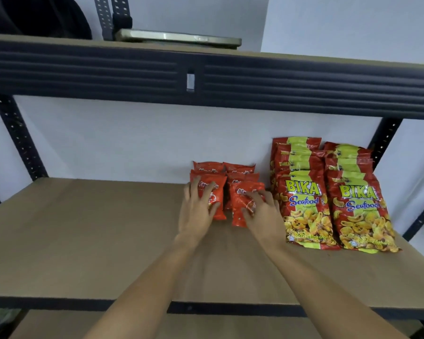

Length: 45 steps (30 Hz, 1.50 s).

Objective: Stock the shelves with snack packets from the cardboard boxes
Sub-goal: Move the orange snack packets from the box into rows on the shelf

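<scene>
Several small orange-red snack packets stand in two short rows on the brown shelf board (83, 236), leaning toward the white back wall. My left hand (196, 209) rests with spread fingers on the front packet of the left row (218, 192). My right hand (260, 211) lies on the front packet of the right row (242, 199), its fingers curled over it. To the right, two rows of larger red and yellow Bika Seafood packets (306, 206) lean back the same way. No cardboard box is in view.
The dark metal beam of the upper shelf (206, 79) hangs close above. A flat metallic tray (176, 37) and a dark bag (34, 18) sit on that upper shelf. Perforated dark uprights (17, 138) stand at both sides. A lower shelf board (66, 324) shows below.
</scene>
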Tool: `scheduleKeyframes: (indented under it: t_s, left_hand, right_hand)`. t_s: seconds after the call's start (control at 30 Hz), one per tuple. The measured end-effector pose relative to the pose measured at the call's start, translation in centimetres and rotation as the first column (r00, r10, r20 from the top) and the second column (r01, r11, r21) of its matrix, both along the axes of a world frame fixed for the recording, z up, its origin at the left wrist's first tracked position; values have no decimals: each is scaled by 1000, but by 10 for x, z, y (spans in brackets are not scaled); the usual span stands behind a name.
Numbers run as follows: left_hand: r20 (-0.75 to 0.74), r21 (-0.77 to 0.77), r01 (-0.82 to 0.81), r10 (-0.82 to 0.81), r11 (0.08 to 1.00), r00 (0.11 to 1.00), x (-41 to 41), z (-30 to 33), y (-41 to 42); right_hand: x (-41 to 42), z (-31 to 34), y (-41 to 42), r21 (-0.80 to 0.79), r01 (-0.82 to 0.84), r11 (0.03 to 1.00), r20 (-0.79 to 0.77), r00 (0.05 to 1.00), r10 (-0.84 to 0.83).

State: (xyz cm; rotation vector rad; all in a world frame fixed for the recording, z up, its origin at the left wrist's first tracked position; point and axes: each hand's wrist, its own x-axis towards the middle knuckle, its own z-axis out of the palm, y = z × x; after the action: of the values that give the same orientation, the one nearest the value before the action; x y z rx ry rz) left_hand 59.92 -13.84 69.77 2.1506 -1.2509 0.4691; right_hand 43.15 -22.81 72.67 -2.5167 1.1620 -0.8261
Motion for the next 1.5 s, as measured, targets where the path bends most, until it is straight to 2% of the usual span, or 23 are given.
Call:
scheduleKeyframes:
  t_s: [0.13,0.4,0.67,0.87,1.23,1.5]
  left_hand:
    - [26,22,13,-14,1000,1000,13,-16,-15]
    - [77,137,-60,49,989,996,18,-37,-25]
    - [41,117,-49,44,992,998,9,-43,-23]
    - [61,123,-78,70,989,996,9,-43,-25]
    - [100,161,-95,80,982,992,17,-46,-25]
    - [51,170,-57,49,984,998,12,-38,-13]
  right_hand:
    - [8,-6,-15,-18,16,1000,18,1000,-16]
    - [16,-19,-27,-26,12,1000,4,1000,-12]
    - [33,-26,-24,-65,15,998,70,997,-11]
    - [39,-40,-23,-13,83,996,-38,996,-83]
    - [40,-40,-33,-41,26,999,-130,991,-31]
    - [31,-41,-28,-92,-31,995,-89,996,22]
